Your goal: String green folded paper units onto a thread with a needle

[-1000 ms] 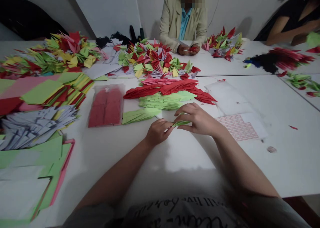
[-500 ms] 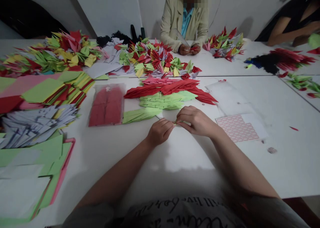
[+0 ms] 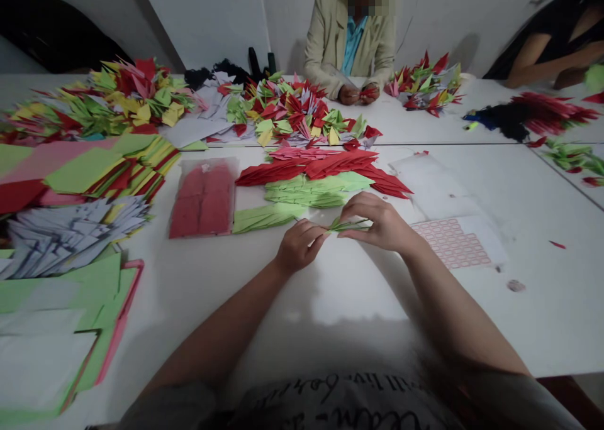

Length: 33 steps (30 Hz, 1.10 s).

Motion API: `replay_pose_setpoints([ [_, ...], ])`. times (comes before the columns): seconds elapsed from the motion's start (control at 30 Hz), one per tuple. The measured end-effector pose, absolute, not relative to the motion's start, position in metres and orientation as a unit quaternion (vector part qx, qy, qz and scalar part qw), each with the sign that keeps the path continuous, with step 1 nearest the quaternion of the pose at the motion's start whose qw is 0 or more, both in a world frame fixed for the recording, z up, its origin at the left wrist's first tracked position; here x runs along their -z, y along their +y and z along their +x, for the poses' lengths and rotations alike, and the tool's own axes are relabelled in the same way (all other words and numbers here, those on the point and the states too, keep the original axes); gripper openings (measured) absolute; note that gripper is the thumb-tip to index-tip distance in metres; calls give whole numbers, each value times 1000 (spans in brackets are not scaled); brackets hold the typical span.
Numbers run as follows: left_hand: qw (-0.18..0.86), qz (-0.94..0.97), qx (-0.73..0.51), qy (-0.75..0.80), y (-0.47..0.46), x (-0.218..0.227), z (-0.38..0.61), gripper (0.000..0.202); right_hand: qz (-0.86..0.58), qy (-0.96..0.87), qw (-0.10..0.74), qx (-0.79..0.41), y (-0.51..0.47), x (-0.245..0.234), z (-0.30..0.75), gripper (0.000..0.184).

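Both my hands pinch one small folded green paper piece (image 3: 346,225) just above the white table (image 3: 330,292). My left hand (image 3: 299,244) grips its left tip with curled fingers. My right hand (image 3: 379,221) closes over its right end. Right behind them lie a stack of folded green pieces (image 3: 306,191) and a row of folded red pieces (image 3: 330,165).
A bag of red paper (image 3: 202,197) lies to the left, a sheet of small stickers (image 3: 448,241) to the right. Stacked coloured sheets (image 3: 85,172) and grey folded pieces (image 3: 66,232) fill the left side. A person in a beige jacket (image 3: 349,34) folds paper across the table; another person's arm (image 3: 547,59) is far right.
The green piece has been lifted slightly and shows more between my hands than half a second ago. My right hand shifted a little up and right.
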State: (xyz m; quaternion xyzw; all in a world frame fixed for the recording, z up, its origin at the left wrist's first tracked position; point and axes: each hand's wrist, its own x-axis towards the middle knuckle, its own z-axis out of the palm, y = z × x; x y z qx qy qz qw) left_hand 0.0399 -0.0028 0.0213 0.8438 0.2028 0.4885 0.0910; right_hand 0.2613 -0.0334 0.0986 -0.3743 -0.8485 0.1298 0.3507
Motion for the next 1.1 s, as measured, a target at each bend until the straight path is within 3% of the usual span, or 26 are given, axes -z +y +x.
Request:
replay_pose_setpoints([
  [0.07, 92, 835, -499, 212, -1, -20, 40, 8, -387, -843, 348, -136, -35, -107, 267, 36],
  [0.2, 104, 817, -520, 224, 0, -16, 41, 7, -411, -824, 370, -126, -39, -119, 279, 13],
  [0.27, 111, 816, -522, 221, 0, -16, 42, 8, -421, -825, 358, -117, -40, -120, 282, 12],
  [0.53, 96, 833, -499, 219, -1, -17, 41, 10, -414, -876, 212, -127, -39, -113, 268, 26],
  [0.77, 86, 844, -478, 227, -2, -14, 41, 14, -409, -861, 242, -180, -39, -108, 263, 2],
  [1.1, 85, 815, -513, 255, 0, -15, 40, 12, -528, -788, 259, -179, -44, -127, 310, 13],
])
